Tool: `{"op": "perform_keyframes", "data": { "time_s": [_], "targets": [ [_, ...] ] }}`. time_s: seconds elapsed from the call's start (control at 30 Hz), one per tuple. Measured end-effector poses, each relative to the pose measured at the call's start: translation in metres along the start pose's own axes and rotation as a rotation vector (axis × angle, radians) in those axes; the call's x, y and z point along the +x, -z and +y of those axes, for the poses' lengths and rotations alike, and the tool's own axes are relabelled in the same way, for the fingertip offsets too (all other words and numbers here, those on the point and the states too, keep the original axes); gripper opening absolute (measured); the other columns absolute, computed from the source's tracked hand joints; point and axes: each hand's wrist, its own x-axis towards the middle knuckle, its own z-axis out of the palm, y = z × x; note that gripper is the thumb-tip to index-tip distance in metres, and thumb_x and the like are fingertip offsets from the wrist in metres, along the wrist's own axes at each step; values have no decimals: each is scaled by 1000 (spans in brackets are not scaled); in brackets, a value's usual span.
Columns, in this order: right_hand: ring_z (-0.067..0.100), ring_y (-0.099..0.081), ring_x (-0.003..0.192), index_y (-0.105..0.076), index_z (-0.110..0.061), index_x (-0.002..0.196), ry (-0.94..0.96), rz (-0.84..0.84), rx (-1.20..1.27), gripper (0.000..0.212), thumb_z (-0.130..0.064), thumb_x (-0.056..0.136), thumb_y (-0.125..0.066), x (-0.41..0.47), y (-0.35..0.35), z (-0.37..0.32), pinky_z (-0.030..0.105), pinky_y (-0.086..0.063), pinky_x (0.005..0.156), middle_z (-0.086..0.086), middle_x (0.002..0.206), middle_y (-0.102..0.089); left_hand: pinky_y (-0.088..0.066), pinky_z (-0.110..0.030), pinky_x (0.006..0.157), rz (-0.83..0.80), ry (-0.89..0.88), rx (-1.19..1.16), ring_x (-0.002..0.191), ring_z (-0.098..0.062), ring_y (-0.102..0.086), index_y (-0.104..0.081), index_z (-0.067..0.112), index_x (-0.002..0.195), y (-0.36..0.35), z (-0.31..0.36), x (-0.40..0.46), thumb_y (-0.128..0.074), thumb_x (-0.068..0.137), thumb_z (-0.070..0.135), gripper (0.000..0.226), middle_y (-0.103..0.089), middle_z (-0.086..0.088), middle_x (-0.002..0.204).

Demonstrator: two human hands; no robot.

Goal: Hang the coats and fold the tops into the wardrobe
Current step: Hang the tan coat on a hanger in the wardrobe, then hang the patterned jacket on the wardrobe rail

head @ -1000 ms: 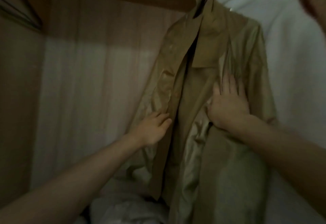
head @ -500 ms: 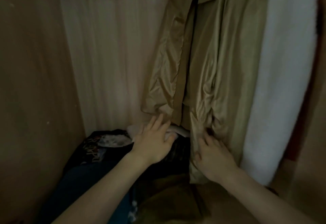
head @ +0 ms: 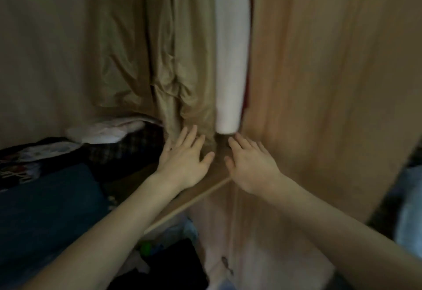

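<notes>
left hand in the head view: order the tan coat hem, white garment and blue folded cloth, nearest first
1. tan coat hem, just past the left hand fingers
2. white garment, hanging to the right
3. blue folded cloth, low left on the shelf

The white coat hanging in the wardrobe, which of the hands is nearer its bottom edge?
Right. The right hand has its fingertips just below the white coat hem. The left hand is further left, at the tan coat hem.

The tan coat and white coat (both hanging) run off the top edge, hangers unseen
</notes>
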Motion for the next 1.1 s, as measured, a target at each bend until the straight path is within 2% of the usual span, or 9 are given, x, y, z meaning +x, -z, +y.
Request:
{"op": "perform_keyframes", "data": {
  "time_s": [0.17, 0.33, 0.5, 0.63, 0.77, 0.87, 1.1],
  "targets": [
    [26, -19, 146, -23, -15, 151, -171, 28, -67, 57, -38, 100, -32, -72, 39, 53, 45, -15, 119, 6, 159, -23, 0, -45, 121, -33, -180, -29, 149, -12, 11, -12, 27, 156, -9, 74, -14, -22, 99, 58, 66, 9, 7, 164],
    [26, -13, 148, -19, -15, 153, -353, 20, -134, 59, -38, 101, -33, -145, 61, 103, 45, -12, 120, 7, 162, -14, 3, -45, 122, -67, -359, -46, 149, -12, 14, -9, 27, 157, -11, 157, -32, -19, 99, 60, 67, 12, 8, 163],
    [25, -17, 147, -25, -15, 149, -514, 69, -142, 53, -36, 100, -34, -225, 90, 158, 46, -14, 119, 7, 160, -19, 1, -45, 122, -79, -526, -52, 149, -11, 12, -11, 27, 156, -22, 247, -56, -20, 99, 60, 67, 11, 8, 163],
    [26, -12, 148, -18, -15, 153, -672, 64, -139, 58, -39, 102, -32, -298, 115, 208, 47, -13, 120, 7, 162, -13, 0, -46, 121, -100, -652, -58, 150, -13, 11, -11, 27, 156, -32, 327, -80, -21, 99, 59, 66, 10, 8, 163],
    [27, -17, 146, -22, -14, 151, -797, 64, -186, 58, -42, 101, -32, -377, 143, 262, 47, -16, 118, 9, 160, -19, 1, -45, 121, -137, -749, -72, 149, -13, 12, -10, 28, 156, -45, 412, -114, -21, 99, 60, 66, 12, 8, 163],
    [26, -14, 148, -18, -16, 152, -897, 60, -210, 60, -44, 101, -30, -438, 164, 306, 48, -14, 119, 7, 161, -14, 1, -46, 121, -162, -813, -73, 149, -13, 12, -9, 28, 157, -56, 479, -139, -18, 98, 62, 68, 12, 8, 163],
    [25, -19, 146, -20, -15, 152, -1074, 56, -284, 61, -45, 100, -32, -572, 199, 394, 49, -19, 117, 6, 160, -18, 1, -47, 121, -236, -869, -61, 150, -14, 11, -6, 27, 157, -98, 616, -184, -15, 98, 63, 70, 13, 5, 163]
  ]
}}
